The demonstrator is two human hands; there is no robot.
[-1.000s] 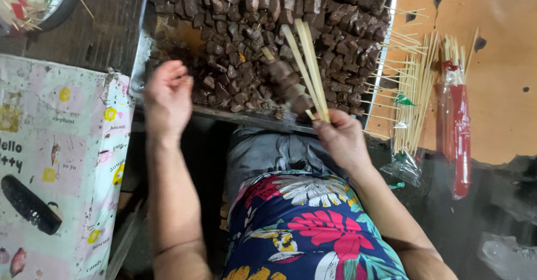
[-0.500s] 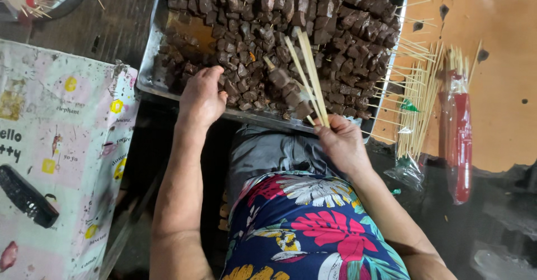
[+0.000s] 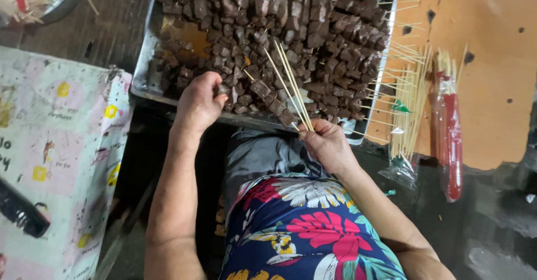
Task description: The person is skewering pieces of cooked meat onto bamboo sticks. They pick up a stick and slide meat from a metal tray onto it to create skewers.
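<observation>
Since the earlier frame, her left hand (image 3: 198, 104) has come down off the heap to the near edge of the tray (image 3: 146, 62), and its fingers are now curled shut, pinching one dark cube (image 3: 222, 89) between thumb and fingertips. Her right hand (image 3: 327, 146) has hardly shifted; it sits just below the tray's front rim, right of centre, fingers pressed together around a bundle of sticks (image 3: 291, 87) that fan up and left over the meat.

That metal tray fills the upper middle of the frame and is packed nearly wall to wall with dark brown cubes (image 3: 313, 28). A bare patch of orange-brown liquid (image 3: 187, 34) shows in its upper left part. One cube (image 3: 260, 88) is already threaded on a stick near the bundle.

To the right of the tray, on an orange board (image 3: 492, 90), lies a clear bag of skewers (image 3: 408, 106), many spilling loose toward the tray's right wall. Beside it is a second, narrower packet with a red lower half (image 3: 450, 140).

In the upper left corner a bowl (image 3: 61, 3) holds something wrapped in plastic; what, I cannot tell. A patterned pale cloth (image 3: 61, 162) covers the left side. Her floral dress (image 3: 307, 235) fills the bottom centre.
</observation>
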